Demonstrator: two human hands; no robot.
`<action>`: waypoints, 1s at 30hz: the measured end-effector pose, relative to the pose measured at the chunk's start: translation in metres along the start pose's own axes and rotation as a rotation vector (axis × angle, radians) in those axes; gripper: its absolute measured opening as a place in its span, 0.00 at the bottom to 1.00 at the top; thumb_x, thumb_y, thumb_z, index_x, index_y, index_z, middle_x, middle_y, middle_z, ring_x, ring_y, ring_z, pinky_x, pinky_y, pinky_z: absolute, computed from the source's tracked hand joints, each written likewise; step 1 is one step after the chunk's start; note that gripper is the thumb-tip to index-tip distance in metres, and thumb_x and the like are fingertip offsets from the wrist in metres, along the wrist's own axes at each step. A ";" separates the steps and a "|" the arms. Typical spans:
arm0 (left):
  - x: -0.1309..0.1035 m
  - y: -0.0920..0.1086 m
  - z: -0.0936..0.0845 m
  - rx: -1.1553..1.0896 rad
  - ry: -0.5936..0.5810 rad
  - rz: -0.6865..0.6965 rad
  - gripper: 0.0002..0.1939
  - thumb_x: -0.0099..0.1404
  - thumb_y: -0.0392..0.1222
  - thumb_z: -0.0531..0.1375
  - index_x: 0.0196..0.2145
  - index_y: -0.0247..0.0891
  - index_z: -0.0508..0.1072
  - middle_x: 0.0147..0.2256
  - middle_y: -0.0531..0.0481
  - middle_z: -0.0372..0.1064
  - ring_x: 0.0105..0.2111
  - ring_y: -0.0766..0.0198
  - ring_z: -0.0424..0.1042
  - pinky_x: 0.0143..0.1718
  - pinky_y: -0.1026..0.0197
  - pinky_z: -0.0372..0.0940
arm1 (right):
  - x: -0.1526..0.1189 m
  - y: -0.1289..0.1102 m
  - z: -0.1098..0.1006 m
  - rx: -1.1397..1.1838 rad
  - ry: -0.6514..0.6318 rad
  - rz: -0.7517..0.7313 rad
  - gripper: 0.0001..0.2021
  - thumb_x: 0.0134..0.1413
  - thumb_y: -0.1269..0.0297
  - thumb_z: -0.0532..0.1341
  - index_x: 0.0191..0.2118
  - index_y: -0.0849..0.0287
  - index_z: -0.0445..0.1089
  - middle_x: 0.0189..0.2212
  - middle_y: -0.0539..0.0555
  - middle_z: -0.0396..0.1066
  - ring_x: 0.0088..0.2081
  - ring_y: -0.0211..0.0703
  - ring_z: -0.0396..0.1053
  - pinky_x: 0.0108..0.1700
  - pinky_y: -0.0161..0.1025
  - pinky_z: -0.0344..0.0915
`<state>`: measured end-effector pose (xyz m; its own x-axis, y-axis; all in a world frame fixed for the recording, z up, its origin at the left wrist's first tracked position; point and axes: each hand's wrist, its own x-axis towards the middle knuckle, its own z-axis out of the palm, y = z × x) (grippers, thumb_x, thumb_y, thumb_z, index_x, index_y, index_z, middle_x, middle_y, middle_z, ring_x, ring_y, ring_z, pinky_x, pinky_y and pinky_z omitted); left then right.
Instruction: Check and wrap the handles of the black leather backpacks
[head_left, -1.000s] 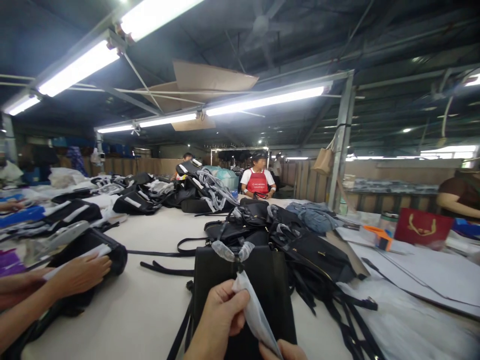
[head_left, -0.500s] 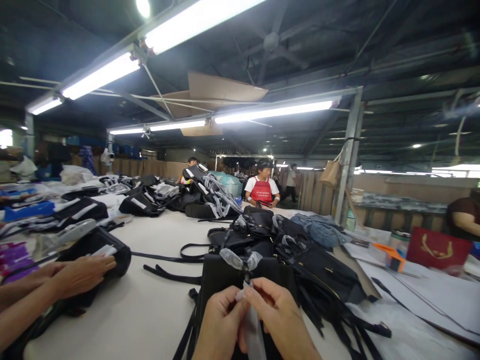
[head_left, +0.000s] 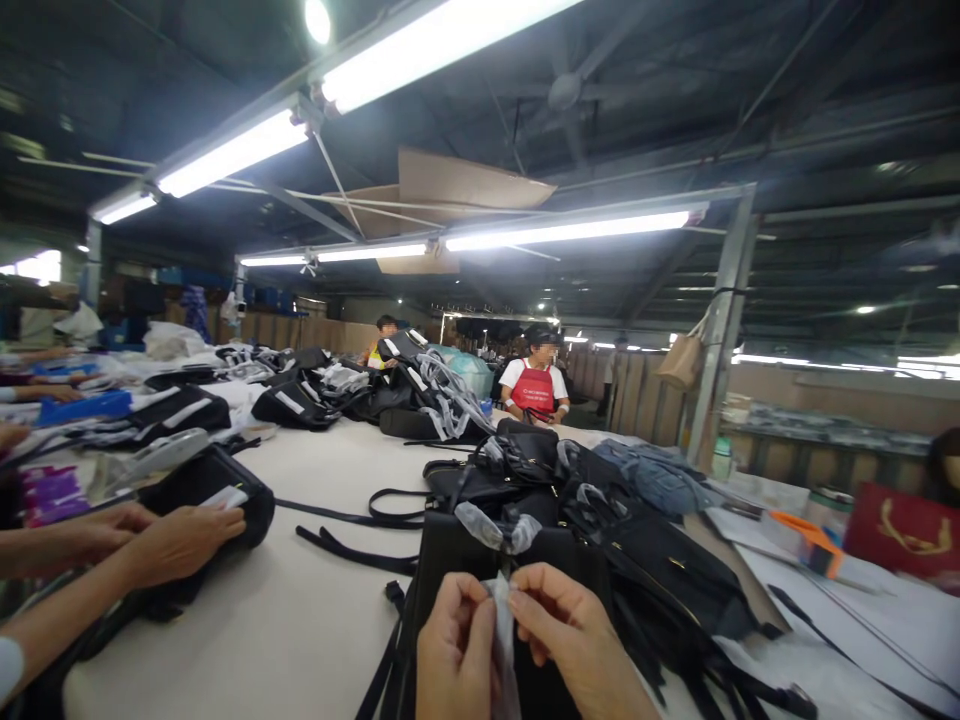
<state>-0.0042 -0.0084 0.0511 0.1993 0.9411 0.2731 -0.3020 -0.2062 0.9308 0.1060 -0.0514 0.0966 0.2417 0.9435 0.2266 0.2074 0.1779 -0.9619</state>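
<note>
A black bag (head_left: 442, 550) lies in front of me, its handle wrapped in clear plastic film (head_left: 480, 525). Over the bag hangs a pale translucent plastic strip (head_left: 505, 650). My left hand (head_left: 456, 645) pinches this strip's left edge between thumb and fingers. On the other side, my right hand (head_left: 574, 635) has its thumb and index finger pressed together at the strip's upper right edge. Loose black straps (head_left: 379, 660) trail from the bag's left side. The strip's lower end runs out of view.
More black bags (head_left: 660, 560) are heaped just beyond and to the right. At left a co-worker's hands (head_left: 180, 540) hold another black bag (head_left: 259, 500). A person in a red apron (head_left: 536, 388) sits across the table (head_left: 322, 590). An orange holder (head_left: 810, 545) stands on the right.
My hands have drawn slightly apart at the top of the plastic strip, more of which shows between them. The whole scene has shifted a little right in view.
</note>
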 end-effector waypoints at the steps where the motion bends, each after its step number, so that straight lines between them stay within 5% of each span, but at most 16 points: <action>1: -0.001 -0.002 -0.001 0.019 -0.001 0.019 0.28 0.53 0.71 0.59 0.26 0.40 0.65 0.15 0.61 0.53 0.12 0.74 0.52 0.12 0.71 0.47 | 0.000 -0.002 0.000 -0.008 -0.007 -0.005 0.11 0.49 0.57 0.62 0.29 0.60 0.72 0.20 0.47 0.63 0.24 0.36 0.59 0.26 0.32 0.57; 10: 0.004 -0.017 -0.001 -0.272 -0.058 -0.016 0.24 0.49 0.61 0.68 0.25 0.37 0.70 0.19 0.56 0.60 0.18 0.71 0.59 0.20 0.68 0.56 | 0.007 0.015 0.008 0.051 -0.053 -0.009 0.13 0.52 0.54 0.61 0.28 0.60 0.70 0.19 0.45 0.62 0.21 0.34 0.57 0.23 0.32 0.55; 14: 0.006 -0.015 -0.007 -0.216 -0.062 0.024 0.20 0.52 0.58 0.68 0.26 0.37 0.70 0.22 0.53 0.64 0.23 0.66 0.65 0.26 0.65 0.61 | 0.007 0.017 0.014 0.113 0.039 0.016 0.17 0.45 0.50 0.65 0.30 0.60 0.69 0.18 0.45 0.62 0.20 0.34 0.59 0.20 0.31 0.55; 26: 0.004 -0.019 0.002 -0.301 -0.041 0.018 0.22 0.50 0.61 0.67 0.20 0.38 0.70 0.16 0.54 0.61 0.16 0.70 0.56 0.21 0.65 0.58 | 0.006 0.022 0.012 0.279 -0.083 0.070 0.17 0.47 0.50 0.67 0.26 0.61 0.70 0.17 0.44 0.62 0.19 0.32 0.60 0.23 0.30 0.55; 30: 0.001 -0.013 -0.001 -0.271 -0.031 0.022 0.22 0.50 0.60 0.67 0.20 0.38 0.70 0.16 0.54 0.61 0.18 0.69 0.57 0.22 0.65 0.59 | 0.003 0.016 0.018 0.201 -0.015 0.047 0.15 0.48 0.51 0.65 0.28 0.60 0.69 0.16 0.44 0.63 0.18 0.34 0.61 0.22 0.31 0.57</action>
<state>-0.0010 -0.0046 0.0386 0.2174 0.9275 0.3040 -0.5440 -0.1435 0.8267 0.0934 -0.0408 0.0792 0.2317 0.9561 0.1794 0.0021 0.1840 -0.9829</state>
